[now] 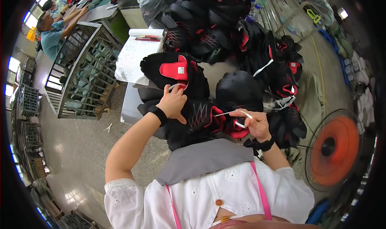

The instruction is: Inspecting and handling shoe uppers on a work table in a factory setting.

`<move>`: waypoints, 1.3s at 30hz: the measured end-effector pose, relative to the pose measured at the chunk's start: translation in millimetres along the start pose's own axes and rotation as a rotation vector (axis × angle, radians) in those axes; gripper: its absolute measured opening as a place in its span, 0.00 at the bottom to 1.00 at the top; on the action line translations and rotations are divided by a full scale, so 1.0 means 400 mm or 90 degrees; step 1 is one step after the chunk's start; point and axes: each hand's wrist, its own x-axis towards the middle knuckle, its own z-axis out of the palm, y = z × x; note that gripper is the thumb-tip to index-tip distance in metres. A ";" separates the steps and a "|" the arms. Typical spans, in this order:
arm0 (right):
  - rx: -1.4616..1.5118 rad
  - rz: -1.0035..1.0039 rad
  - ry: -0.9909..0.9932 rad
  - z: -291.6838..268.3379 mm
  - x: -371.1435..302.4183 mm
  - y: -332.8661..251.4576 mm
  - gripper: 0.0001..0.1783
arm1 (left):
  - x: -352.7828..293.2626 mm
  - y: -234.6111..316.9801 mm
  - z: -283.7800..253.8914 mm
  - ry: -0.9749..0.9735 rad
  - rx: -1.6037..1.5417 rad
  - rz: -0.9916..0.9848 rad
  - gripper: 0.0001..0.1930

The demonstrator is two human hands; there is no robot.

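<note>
My left hand (pixel 173 103) lies on black shoe uppers, thumb stretched out and fingers apart. Just past its fingertips a white band (pixel 175 86) curves over a black upper with a red tongue (pixel 175 70). Beside the left thumb is a black shoe upper (pixel 198 115) with grey crossed lines and a red-lined opening. My right hand (pixel 257 125) pinches a narrow white strip (pixel 244 113) that loops over its fingers. From this hand a thin pale length reaches to the red opening; whether it is cord or a tool I cannot make out.
Black and red uppers (pixel 209 36) pile up at the back. Written sheets (pixel 134 60) with pens lie at the back left. A caged fan with orange blades (pixel 333 148) stands at right. Slatted carts (pixel 86 74) and a person (pixel 52 38) are farther left.
</note>
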 end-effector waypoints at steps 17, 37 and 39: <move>-0.181 0.413 -0.079 -0.137 0.018 -0.150 0.14 | -0.002 0.023 0.018 0.048 -0.114 0.067 0.39; -0.986 -0.272 -0.406 0.060 0.063 0.017 0.05 | 0.000 0.012 0.009 0.060 -0.042 0.093 0.38; -0.827 -0.187 -0.400 0.065 0.067 0.006 0.07 | -0.005 0.008 0.003 0.031 -0.019 0.099 0.39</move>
